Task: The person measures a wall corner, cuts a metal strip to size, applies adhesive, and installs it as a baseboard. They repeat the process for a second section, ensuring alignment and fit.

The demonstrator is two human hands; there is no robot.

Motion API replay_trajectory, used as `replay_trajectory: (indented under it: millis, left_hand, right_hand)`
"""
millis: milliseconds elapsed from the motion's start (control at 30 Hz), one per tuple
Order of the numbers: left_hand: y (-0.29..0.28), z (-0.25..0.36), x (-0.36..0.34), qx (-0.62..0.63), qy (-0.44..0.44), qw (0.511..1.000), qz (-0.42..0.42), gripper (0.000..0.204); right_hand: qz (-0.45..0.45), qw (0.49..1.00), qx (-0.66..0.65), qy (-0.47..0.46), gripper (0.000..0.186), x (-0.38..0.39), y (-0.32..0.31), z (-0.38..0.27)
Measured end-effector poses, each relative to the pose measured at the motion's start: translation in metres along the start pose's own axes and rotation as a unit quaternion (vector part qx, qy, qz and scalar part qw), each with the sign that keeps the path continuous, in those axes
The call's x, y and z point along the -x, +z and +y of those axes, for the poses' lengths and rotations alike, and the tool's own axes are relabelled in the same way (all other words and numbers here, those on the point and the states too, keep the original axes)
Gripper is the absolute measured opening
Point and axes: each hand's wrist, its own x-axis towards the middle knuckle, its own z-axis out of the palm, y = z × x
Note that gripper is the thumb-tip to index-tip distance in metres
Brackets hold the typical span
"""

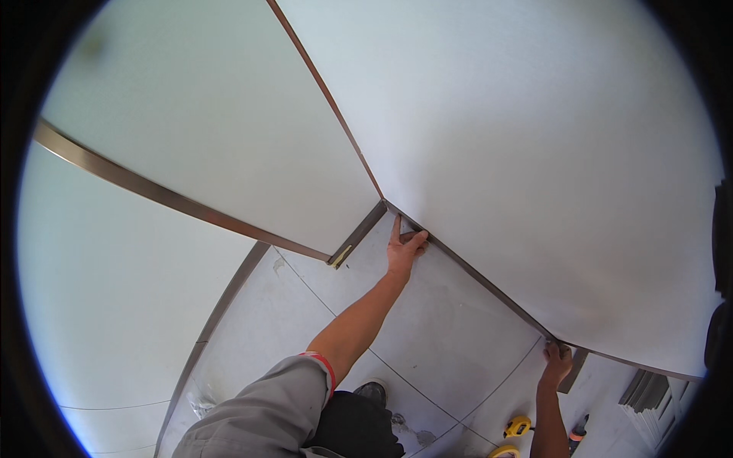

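A thin dark skirting strip (485, 282) runs along the foot of the white wall (550, 153), from the inner corner towards the lower right. My left hand (407, 248) is at the strip near the corner, its index finger stretched out and its fingers apart, tips against the strip. Farther right, my right hand (557, 362) has its fingers curled at the strip's lower stretch; the fingertips are partly hidden. Just beside that hand, a short dark piece (573, 372) sticks out from the wall over the floor.
Brown trim (183, 202) edges the wall on the left, with another dark skirting (359, 233) by the corner. On the tiled floor (450, 343) lie a yellow tape measure (518, 426), a yellow ring-shaped roll (504, 452), an orange-and-black hand tool (578, 433) and stacked panels (649, 401). My shoe (372, 391) is below.
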Motion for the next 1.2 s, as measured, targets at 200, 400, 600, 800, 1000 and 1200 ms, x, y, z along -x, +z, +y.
replay_trajectory:
  millis: [200, 400, 600, 800, 1000, 1200]
  left_hand:
    - [0.024, -0.008, -0.004, -0.027, -0.003, 1.000, 0.005, 0.099]
    - [-0.023, -0.006, -0.021, -0.076, 0.047, 0.996, 0.015, 0.074]
    - [0.010, -0.010, 0.004, -0.175, -0.042, 0.983, -0.029, 0.070]
    - [0.062, -0.017, 0.054, -0.294, -0.144, 0.931, -0.163, 0.049]
    - [0.058, -0.021, 0.051, -0.314, -0.127, 0.928, -0.158, 0.041]
    - [0.058, -0.021, 0.053, -0.302, -0.146, 0.927, -0.168, 0.035]
  right_hand:
    - [-0.005, 0.999, -0.032, 0.008, 0.011, -0.006, -0.020, 0.009]
    - [-0.066, 0.998, -0.003, 0.025, 0.016, -0.013, 0.038, -0.034]
    - [-0.022, 0.994, 0.105, 0.037, 0.028, -0.019, 0.031, -0.035]
    - [-0.049, 0.983, 0.175, 0.017, 0.036, -0.015, 0.032, -0.032]
    - [-0.159, 0.962, 0.222, -0.020, 0.039, -0.004, 0.000, -0.028]
    - [-0.172, 0.968, 0.183, -0.023, 0.031, 0.024, -0.077, -0.034]
